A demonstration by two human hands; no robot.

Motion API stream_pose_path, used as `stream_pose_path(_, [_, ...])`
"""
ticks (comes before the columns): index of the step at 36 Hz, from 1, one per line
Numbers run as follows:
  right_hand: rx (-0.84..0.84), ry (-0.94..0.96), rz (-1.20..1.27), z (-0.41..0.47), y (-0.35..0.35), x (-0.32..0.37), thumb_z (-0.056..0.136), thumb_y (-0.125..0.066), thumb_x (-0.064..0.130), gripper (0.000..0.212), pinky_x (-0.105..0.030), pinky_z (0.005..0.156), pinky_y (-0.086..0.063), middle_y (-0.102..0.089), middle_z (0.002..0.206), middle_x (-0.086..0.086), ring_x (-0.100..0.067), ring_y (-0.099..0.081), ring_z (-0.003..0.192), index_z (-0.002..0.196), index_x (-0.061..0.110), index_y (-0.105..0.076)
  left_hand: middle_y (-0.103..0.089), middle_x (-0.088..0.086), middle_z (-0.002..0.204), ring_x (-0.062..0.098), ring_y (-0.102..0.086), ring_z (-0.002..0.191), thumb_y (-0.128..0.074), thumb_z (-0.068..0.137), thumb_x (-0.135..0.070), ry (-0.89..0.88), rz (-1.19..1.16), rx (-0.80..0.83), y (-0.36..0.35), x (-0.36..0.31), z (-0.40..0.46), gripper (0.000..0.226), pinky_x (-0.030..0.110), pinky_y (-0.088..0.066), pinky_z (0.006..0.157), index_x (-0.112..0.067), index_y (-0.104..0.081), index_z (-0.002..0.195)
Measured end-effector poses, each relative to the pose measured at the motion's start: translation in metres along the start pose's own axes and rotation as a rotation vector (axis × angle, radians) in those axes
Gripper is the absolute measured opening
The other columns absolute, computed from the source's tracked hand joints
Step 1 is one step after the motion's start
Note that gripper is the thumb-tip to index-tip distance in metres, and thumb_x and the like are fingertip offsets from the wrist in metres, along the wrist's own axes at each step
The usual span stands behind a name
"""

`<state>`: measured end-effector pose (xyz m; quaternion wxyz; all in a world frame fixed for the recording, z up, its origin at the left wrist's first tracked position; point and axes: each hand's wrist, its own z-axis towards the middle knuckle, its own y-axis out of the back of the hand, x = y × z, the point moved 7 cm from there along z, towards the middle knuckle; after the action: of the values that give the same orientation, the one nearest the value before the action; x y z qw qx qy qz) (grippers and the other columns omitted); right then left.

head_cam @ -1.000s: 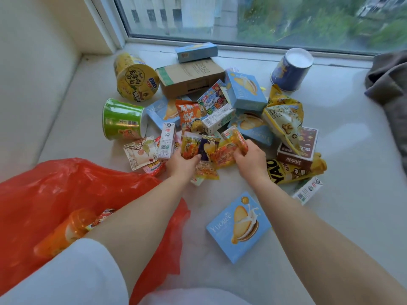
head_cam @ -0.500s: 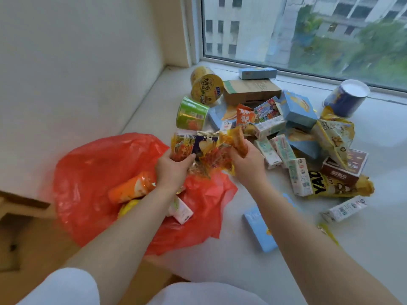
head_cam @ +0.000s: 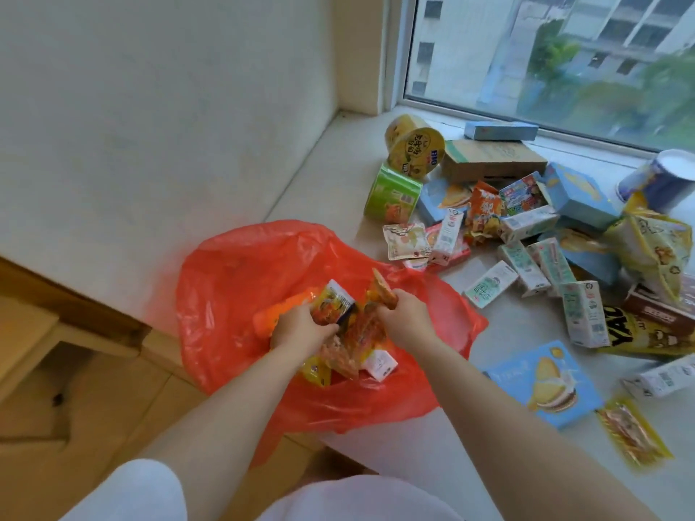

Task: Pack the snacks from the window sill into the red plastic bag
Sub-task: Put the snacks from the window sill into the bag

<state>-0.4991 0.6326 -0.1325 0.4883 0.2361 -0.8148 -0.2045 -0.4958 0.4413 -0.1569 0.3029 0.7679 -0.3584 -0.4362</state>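
The red plastic bag [head_cam: 240, 280] lies open at the sill's left end. Both my hands are over its mouth. My left hand [head_cam: 301, 327] grips small snack packets [head_cam: 334, 304], and my right hand [head_cam: 404, 314] grips more orange packets [head_cam: 383, 291]; a bunch of packets [head_cam: 357, 340] hangs between them. An orange bottle [head_cam: 286, 312] and a small white carton [head_cam: 380, 364] lie inside the bag. The remaining snack pile [head_cam: 526, 227] is spread over the window sill [head_cam: 338, 182] to the right.
On the sill lie a green cup [head_cam: 391, 193], a yellow noodle bowl [head_cam: 413, 148], a brown cardboard box [head_cam: 489, 159], blue biscuit boxes [head_cam: 545, 381], milk cartons [head_cam: 583, 314], a blue can [head_cam: 662, 182] and a yellow packet [head_cam: 632, 434]. A wooden step [head_cam: 75, 306] sits at the left.
Both hands lifted a bunch of small packets off the pile and carried them left, from the sill to over the open bag. The camera turned left with them.
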Motion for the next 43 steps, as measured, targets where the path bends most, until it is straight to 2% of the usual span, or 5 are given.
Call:
stream_pose_path(12, [0.019,-0.122,-0.128,0.024,-0.061,0.012,0.086,-0.049,0.020,0.016,-0.029,0.049,-0.033,-0.051,0.071,-0.001,-0.023,-0.049,0.066,0.072,0.015,-0.044,-0.045,0.009,0.139,0.030,-0.055,0.116,-0.060,0.085,-0.054,-0.108,0.564,0.071,0.013,0.023,0.049,0.082,0.035,-0.046,0.075,-0.013,-0.024,0.146])
stream_pose_path(17, [0.087,-0.132,-0.110,0.029,-0.093,0.022,0.087,-0.055,0.023,0.037,-0.039,0.078,-0.051,-0.062,0.107,-0.010,-0.029,-0.060,0.095,0.122,0.012,-0.047,-0.037,0.010,0.138,0.028,-0.055,0.110,-0.063,0.086,-0.044,-0.160,0.669,0.050,0.023,0.038,0.056,0.074,0.035,-0.045,0.070,-0.020,-0.024,0.145])
stream_pose_path(26, [0.079,0.153,-0.573,0.028,-0.110,0.036,0.092,-0.051,0.043,0.077,-0.043,0.109,-0.034,-0.004,0.158,-0.005,-0.033,-0.025,0.138,0.151,0.029,-0.004,-0.006,0.005,0.157,0.028,-0.018,0.142,-0.055,0.090,-0.045,-0.280,0.613,-0.049,0.028,0.048,0.057,0.076,0.044,-0.033,0.110,-0.029,-0.010,0.149])
stream_pose_path(35, [0.294,0.135,-0.892,0.024,-0.129,0.008,0.093,-0.027,0.062,0.075,-0.056,0.116,-0.009,0.005,0.160,-0.003,-0.033,0.001,0.146,0.151,0.030,0.009,-0.029,0.003,0.154,0.026,-0.018,0.144,-0.035,0.096,-0.053,-0.302,0.707,0.071,0.010,0.045,0.056,0.068,0.046,-0.021,0.113,-0.026,-0.007,0.151])
stream_pose_path(43, [0.152,0.238,-0.805,0.020,-0.104,0.021,0.098,-0.027,0.051,0.058,-0.046,0.116,-0.015,-0.028,0.153,-0.004,-0.026,-0.014,0.145,0.148,0.021,-0.023,-0.033,0.001,0.149,0.022,-0.030,0.136,-0.035,0.097,-0.049,-0.466,0.657,-0.048,0.008,0.010,0.047,0.061,0.038,-0.030,0.107,-0.019,-0.023,0.148])
